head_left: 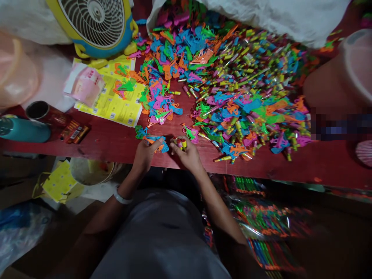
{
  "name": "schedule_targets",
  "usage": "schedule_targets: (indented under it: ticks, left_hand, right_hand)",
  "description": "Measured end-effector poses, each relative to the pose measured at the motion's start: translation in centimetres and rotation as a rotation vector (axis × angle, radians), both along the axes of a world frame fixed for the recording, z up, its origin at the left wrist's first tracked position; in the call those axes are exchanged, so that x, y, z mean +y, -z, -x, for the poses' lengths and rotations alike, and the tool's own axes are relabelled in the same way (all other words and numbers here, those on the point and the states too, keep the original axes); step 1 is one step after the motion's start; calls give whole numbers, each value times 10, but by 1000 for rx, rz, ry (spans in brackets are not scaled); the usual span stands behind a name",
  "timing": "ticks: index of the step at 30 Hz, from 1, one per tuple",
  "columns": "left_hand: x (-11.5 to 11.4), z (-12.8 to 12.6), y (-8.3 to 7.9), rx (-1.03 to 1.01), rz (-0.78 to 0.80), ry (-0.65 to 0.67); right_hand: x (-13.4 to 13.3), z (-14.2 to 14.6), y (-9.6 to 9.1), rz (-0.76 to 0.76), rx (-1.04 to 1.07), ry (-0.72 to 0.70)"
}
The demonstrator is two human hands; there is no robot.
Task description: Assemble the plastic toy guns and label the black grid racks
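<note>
At the near edge of the red table (113, 136), the left hand (144, 154) has its thumb and fingers closed on a few blue and orange plastic pieces (158, 140). Just beside it, the right hand (189, 154) curls its fingers around several short tubes (183, 143), yellow and pink ones showing; the exact count cannot be told. The hands are near each other, apart. A pink and green cluster (191, 133) lies just beyond the right fingers. Farther out, a loose group of coloured pieces (158, 99) lies ahead of the left hand, with a large mixed heap of pieces and tubes (250, 73) to its right. Yellow printed sheets (114, 104) lie left of the loose group, bearing a pink packet (84, 84). Behind the sheets stands a yellow and blue fan (97, 29). A teal bottle (27, 130) lies at the far left; a pink bucket (331, 73) stands at the right.
</note>
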State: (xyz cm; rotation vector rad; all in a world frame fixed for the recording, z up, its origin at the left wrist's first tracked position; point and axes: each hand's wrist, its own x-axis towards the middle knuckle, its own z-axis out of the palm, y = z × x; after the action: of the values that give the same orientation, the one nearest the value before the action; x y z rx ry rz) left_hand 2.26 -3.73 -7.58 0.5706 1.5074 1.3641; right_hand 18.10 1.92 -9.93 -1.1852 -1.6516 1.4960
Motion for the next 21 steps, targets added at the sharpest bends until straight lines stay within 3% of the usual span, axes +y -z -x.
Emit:
schedule_targets:
  ticks: [6,13,18,21]
  left_hand:
    - [-2,-5,-9,-41,-45,128]
    - [-2,-7,-17,4,3,142]
    - [-2,-6,-15,50,5,137]
    - [-2,-6,-12,60,5,129]
  right_hand:
    - [3,-1,2,48,-19,-62]
    - [2,-3,7,35,-21,-76]
    - [0,-2,9,96,-1,-54]
    - [0,-3,9,36,-30,-64]
